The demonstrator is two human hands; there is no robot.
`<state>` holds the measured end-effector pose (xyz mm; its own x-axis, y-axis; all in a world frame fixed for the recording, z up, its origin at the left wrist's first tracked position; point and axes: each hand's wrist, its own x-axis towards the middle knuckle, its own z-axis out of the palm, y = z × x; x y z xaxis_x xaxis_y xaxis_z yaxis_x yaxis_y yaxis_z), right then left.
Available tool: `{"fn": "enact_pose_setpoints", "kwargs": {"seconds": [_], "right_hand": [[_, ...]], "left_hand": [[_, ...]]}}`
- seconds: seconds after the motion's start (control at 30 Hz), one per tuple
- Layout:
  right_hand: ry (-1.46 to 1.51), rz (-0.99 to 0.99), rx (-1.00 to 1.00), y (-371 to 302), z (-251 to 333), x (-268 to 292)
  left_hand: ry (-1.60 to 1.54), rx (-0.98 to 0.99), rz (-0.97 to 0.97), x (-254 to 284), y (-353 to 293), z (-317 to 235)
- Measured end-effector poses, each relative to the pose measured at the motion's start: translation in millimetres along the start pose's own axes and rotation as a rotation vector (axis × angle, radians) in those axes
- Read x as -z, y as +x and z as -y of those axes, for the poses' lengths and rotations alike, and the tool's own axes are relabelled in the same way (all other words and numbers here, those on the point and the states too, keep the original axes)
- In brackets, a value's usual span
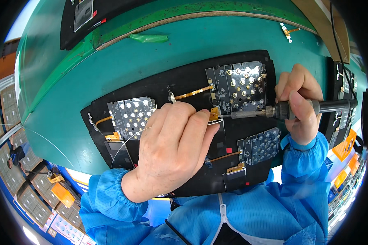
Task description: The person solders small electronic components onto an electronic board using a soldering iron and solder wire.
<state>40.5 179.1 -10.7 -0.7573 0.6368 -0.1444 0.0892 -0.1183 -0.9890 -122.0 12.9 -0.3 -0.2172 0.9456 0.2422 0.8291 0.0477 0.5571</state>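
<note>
My right hand [301,98] grips a soldering iron [283,110] by its black handle. The iron lies nearly level, its tip pointing left at an orange flex tab [214,114] on the lower edge of a dark keypad circuit board [241,87]. My left hand [169,141] is closed, thumb and forefinger right beside that tab. A thin pale solder wire [120,148] runs from the left into its fingers; its end is hidden. Below the tab, a small display [218,136] is partly covered by my hand. The board rests on a black foam pad [184,75].
Two similar boards, one left [133,116] and one lower right [259,147], share the pad. A loose flex piece [289,32] lies on the green table [69,143] at far right. The iron's black cord [333,24] hangs at right, near another pad of boards [341,106].
</note>
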Motion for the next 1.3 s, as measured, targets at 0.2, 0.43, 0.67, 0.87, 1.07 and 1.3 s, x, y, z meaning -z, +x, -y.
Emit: {"fn": "enact_pose_setpoints", "kwargs": {"seconds": [0.2, 0.43, 0.67, 0.87, 1.07, 1.3], "right_hand": [[0.043, -0.083, 0.180, 4, 2, 9], [-0.142, -0.667, 0.505, -9, 17, 88], [-0.530, -0.751, 0.502, -18, 39, 117], [-0.085, -0.201, 0.300, -49, 32, 57], [-0.010, -0.057, 0.145, -65, 1, 27], [0.035, -0.029, 0.150, -59, -10, 23]], "left_hand": [[-0.015, -0.005, 0.007, 2, 1, 1], [0.006, 0.027, 0.017, 26, 6, -12], [0.309, -0.007, -0.100, 56, -13, -26], [0.122, 0.111, -0.114, 49, -54, -38], [0.010, 0.089, -0.067, 23, -66, -51], [0.004, 0.084, -0.074, 1, -58, -59]]}}
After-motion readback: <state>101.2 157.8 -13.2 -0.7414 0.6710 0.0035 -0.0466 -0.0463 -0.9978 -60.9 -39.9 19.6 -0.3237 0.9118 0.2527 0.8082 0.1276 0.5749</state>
